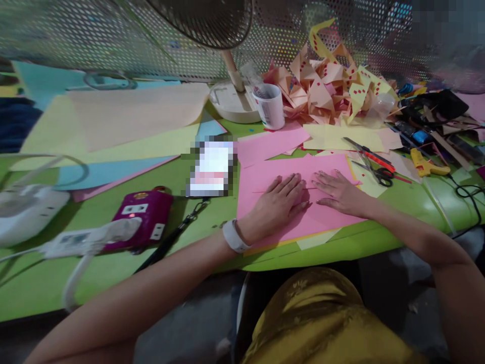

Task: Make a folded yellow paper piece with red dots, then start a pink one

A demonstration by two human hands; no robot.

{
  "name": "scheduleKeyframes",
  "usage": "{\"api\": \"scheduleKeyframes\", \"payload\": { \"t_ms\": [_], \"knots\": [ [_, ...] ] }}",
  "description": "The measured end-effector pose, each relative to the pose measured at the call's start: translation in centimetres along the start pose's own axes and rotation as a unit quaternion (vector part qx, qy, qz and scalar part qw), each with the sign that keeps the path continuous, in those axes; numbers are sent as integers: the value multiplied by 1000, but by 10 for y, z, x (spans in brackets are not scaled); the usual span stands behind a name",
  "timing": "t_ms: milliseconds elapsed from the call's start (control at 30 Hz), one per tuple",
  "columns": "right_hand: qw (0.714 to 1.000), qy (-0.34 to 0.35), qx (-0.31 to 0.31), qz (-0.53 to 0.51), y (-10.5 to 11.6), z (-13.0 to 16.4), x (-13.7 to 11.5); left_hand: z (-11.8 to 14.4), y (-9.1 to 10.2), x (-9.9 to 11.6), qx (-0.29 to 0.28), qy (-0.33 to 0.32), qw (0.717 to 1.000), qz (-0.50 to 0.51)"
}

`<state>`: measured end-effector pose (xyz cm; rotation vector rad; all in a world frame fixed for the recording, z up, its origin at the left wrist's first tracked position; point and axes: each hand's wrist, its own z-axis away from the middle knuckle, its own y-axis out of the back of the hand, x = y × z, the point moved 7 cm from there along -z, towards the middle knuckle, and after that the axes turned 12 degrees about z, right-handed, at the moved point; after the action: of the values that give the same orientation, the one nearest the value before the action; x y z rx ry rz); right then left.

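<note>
Shirt (318,323): mustard-yellow cloth, filling the bottom centre of my view.
Left hand (276,203): palm down on the pink paper, right of frame centre, fingers extended and thumb apart, pinching nothing that I can see; a pale band (234,236) circles the wrist.
Right hand (343,194): also laid flat on that paper, fingers slightly spread, tips near the left hand but apart from it.
Pink paper (261,169): right of centre on the green counter (212,237), under both hands; yellow edges show below it. I see a thin dark line across it, but cannot tell whether it is a slit or a crease.
Phone (212,169): near the frame centre, left of the paper, screen lit and blurred out.
Purple socket block (146,215): lower left, a white plug (121,231) in it.
Scissors (373,172): right side, beyond the right hand, near a yellow glue gun (428,163).
Fan (246,103): top centre, its base beside a white cup (273,108).
Paper scraps (322,91): heaped upper right, some bearing red diamonds.
Large sheets (136,114): overlapping, upper left.
</note>
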<state>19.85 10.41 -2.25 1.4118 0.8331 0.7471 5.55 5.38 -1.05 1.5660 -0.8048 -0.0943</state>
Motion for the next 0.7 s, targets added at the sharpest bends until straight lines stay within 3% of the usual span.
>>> {"api": "scheduleKeyframes", "payload": {
  "t_ms": [400,700],
  "knots": [
    [1000,4,-11,-5,3,0,-3,1,7,1,30,-5,1000,0],
    [1000,-3,-12,1,2,-1,-6,1,1,-3,4,-7,1000,13]
  ]
}}
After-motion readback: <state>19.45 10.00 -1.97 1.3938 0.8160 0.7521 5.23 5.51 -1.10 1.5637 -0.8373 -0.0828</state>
